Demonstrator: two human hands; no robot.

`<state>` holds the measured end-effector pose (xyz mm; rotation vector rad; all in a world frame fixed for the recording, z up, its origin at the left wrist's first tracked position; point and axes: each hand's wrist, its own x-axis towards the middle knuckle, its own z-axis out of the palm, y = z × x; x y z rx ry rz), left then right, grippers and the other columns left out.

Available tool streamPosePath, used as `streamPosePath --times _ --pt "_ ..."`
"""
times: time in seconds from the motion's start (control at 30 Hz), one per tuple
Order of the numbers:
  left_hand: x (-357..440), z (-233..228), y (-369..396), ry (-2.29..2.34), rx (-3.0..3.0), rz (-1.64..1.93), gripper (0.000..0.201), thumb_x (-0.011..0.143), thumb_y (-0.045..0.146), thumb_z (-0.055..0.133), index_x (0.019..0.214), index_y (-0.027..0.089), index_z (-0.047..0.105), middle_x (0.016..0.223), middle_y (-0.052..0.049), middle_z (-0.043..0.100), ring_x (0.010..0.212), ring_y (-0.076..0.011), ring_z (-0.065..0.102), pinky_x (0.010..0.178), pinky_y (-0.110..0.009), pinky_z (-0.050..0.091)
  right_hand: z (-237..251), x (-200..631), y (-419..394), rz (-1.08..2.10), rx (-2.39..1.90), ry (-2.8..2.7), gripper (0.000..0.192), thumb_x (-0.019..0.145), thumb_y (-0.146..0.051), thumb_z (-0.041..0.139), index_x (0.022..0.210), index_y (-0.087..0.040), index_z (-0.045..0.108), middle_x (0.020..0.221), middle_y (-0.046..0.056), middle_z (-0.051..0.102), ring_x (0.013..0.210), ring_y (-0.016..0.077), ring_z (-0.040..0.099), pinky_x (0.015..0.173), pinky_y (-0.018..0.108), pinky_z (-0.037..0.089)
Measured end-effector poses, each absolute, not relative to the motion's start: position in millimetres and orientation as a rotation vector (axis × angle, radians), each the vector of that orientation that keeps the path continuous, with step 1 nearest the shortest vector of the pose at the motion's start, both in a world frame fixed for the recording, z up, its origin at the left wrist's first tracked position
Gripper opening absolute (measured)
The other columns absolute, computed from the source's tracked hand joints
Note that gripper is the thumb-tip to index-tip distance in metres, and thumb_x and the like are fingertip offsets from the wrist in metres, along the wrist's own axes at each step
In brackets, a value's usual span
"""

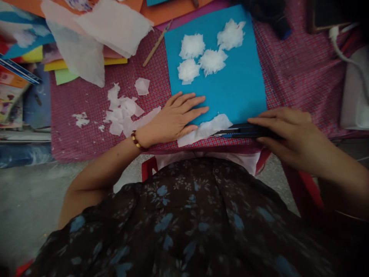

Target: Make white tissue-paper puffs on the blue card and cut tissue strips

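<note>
My left hand lies flat with its fingers spread, across the left edge of a blue sheet. Its thumb rests by a strip of white tissue paper at the sheet's near edge. From the right, my right hand grips a long black tool with a blue edge. Its narrow end touches or overlaps the tissue strip; the exact kind of tool is unclear. On the upper part of the blue sheet sit several fluffy white tissue tufts.
Torn tissue pieces lie on the checked red cloth to the left. Farther back are a pencil, large tissue sheets and coloured papers. Books stand at the left edge. A white cable runs at the right.
</note>
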<state>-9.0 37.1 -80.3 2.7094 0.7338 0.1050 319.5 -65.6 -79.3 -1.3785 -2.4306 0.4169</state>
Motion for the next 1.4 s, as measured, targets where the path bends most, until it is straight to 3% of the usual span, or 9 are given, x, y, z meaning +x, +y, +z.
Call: streamPosePath --times 0.33,0.97,1.27,1.4 --pt "-10.6 -82.0 39.0 0.722 2.799 0.051 0.059 0.1 0.057 0.03 0.151 0.028 0.039 0.162 -0.007 0.033 0.15 -0.0288 0.026 0.123 -0.052 0.015 -78.4 321.3 -60.4 0.414 -1.327 -2.465 0.039 0.095 -0.025 0.054 0.134 -0.027 0.055 0.121 0.014 0.061 0.107 0.033 0.06 0.089 0.053 0.048" --pt "-9.5 -82.0 37.4 0.731 2.78 0.065 0.056 0.1 0.051 0.038 0.151 0.027 0.039 0.162 -0.007 0.034 0.149 -0.0304 0.027 0.123 -0.052 0.015 -72.8 297.2 -52.4 0.418 -1.264 -2.531 0.039 0.096 -0.025 0.053 0.134 -0.023 0.055 0.122 0.015 0.062 0.111 0.0346 0.06 0.087 0.05 0.045" --pt "-0.6 -77.6 37.9 0.791 2.69 0.154 0.063 0.1 0.06 0.028 0.147 0.022 0.046 0.159 -0.01 0.038 0.148 -0.0307 0.03 0.122 -0.052 0.017 -77.1 302.8 -53.1 0.464 -1.208 -2.485 0.036 0.094 -0.025 0.056 0.13 -0.022 0.057 0.12 0.014 0.063 0.113 0.0325 0.06 0.09 0.049 0.047" --pt "10.0 -87.8 34.1 0.87 2.767 0.169 0.064 0.098 0.062 0.033 0.151 0.026 0.039 0.161 -0.007 0.034 0.149 -0.032 0.027 0.122 -0.056 0.012 -77.5 301.4 -57.3 0.453 -1.208 -2.475 0.037 0.094 -0.025 0.057 0.131 -0.022 0.057 0.119 0.014 0.063 0.112 0.0327 0.06 0.09 0.049 0.047"
